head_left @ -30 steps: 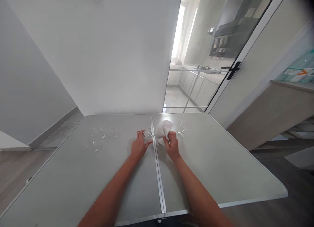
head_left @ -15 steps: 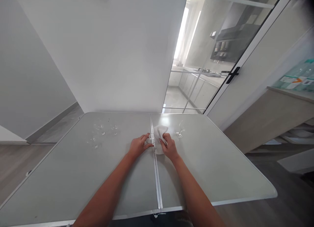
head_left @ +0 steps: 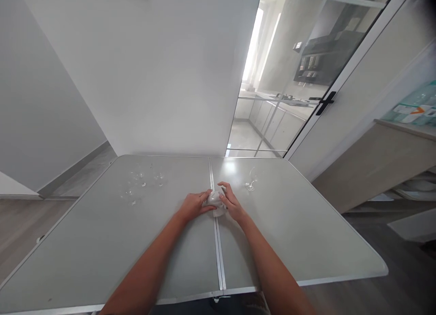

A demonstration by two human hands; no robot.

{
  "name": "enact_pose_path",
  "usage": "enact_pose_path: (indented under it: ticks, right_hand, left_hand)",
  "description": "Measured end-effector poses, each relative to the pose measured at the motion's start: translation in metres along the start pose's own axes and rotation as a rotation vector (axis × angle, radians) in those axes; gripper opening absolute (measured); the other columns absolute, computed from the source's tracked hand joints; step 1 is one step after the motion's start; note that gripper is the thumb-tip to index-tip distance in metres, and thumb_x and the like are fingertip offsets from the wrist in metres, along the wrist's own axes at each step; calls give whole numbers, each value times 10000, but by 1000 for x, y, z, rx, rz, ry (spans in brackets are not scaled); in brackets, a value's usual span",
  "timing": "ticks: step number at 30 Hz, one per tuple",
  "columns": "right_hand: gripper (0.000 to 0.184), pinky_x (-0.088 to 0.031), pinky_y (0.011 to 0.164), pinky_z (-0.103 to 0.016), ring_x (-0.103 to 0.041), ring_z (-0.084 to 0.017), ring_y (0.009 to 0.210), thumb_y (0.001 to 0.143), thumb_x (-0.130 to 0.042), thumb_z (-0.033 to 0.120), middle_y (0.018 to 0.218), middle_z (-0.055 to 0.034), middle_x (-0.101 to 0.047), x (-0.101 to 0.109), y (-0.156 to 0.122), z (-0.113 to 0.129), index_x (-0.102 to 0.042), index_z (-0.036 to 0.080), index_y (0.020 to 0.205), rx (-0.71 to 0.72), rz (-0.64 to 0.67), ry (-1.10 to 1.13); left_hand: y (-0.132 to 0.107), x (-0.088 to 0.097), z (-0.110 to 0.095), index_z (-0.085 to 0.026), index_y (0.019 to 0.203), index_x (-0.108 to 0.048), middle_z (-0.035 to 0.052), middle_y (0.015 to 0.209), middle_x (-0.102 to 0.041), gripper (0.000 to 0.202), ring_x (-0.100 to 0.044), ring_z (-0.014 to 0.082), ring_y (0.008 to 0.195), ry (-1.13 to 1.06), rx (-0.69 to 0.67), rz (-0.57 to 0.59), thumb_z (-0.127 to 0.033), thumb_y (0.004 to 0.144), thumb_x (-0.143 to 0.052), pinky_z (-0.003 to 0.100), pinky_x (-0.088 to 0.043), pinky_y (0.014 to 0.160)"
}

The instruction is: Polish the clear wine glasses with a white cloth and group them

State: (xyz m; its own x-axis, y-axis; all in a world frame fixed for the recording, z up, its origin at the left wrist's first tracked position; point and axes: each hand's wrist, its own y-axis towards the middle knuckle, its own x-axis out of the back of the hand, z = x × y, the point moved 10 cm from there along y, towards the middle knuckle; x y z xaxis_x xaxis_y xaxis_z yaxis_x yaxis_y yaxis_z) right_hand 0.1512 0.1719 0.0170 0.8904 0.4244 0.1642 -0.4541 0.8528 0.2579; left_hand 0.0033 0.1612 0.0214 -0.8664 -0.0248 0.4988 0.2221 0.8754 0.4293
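Both hands meet over the middle seam of a grey folding table (head_left: 102, 242). My left hand (head_left: 193, 206) is closed on a small clear glass that is mostly hidden. My right hand (head_left: 230, 203) presses a white cloth (head_left: 215, 200) around that glass, fingers curled over the cloth. The cloth is bunched between the two hands and covers most of the glass.
One clear stemmed glass (head_left: 251, 180) stands to the right of the hands. Several small clear glasses (head_left: 139, 186) stand at the table's far left. A white wall lies behind the table, with a glass sliding door (head_left: 299, 79) at the right and a wooden counter (head_left: 391, 156) beyond.
The cloth, loose and raised a second ago, is now wrapped tight round the glass. Both hands have drawn closer together and slightly towards me.
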Motion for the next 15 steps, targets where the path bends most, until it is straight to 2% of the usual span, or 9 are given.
enact_pose_path:
  ticks: [3, 5, 7, 9, 12, 15]
  right_hand:
    - [412, -407, 933, -404, -512, -260, 978, 942, -501, 389, 1066, -67, -555, 7, -5, 19, -487, 256, 1332, 104, -25, -120]
    - [398, -388, 989, -439, -504, -293, 1072, 923, -523, 358, 1176, -93, -557, 6, -8, 30, -522, 253, 1307, 178, -25, -173]
    - [357, -382, 1003, -438, -503, -296, 1098, 932, -506, 337, 1185, -94, -564, 4, -8, 34, -545, 252, 1277, 208, -34, -182]
    - [342, -402, 964, -403, -515, -268, 1044, 954, -466, 332, 1126, -76, -570, 6, -5, 27, -541, 259, 1279, 159, -83, -132]
    - [388, -434, 785, -317, -504, -207, 850, 937, -470, 355, 973, -26, -538, 8, 0, 0, -494, 284, 1318, -53, -171, 58]
    - [441, -381, 630, -259, -439, -168, 694, 901, -485, 389, 821, 24, -464, 2, 2, -23, -443, 309, 1333, -239, -184, 294]
  left_hand:
    - [-1, -12, 1, -246, 1209, -717, 26, 778, -698, 535, -532, 126, 535, -192, 115, 124, -449, 726, -826, 223, -385, 562]
    - [-3, -21, 3, -187, 1163, -732, 3, 675, -633, 486, -460, 105, 486, -349, 195, 206, -467, 769, -783, 219, -352, 512]
    - [-4, -25, 4, -151, 1105, -747, -9, 619, -584, 467, -428, 98, 468, -444, 232, 244, -482, 776, -768, 215, -327, 482]
    - [-1, -17, 7, -175, 1117, -754, 0, 647, -612, 497, -459, 107, 496, -393, 212, 164, -465, 719, -818, 211, -344, 502]
    - [2, 5, 14, -256, 1165, -755, 66, 854, -733, 567, -585, 166, 641, -173, 170, -42, -397, 632, -888, 219, -377, 570]
    - [4, 8, 16, -271, 1162, -758, 127, 1058, -753, 531, -655, 227, 775, -61, 159, -66, -375, 655, -875, 228, -371, 590]
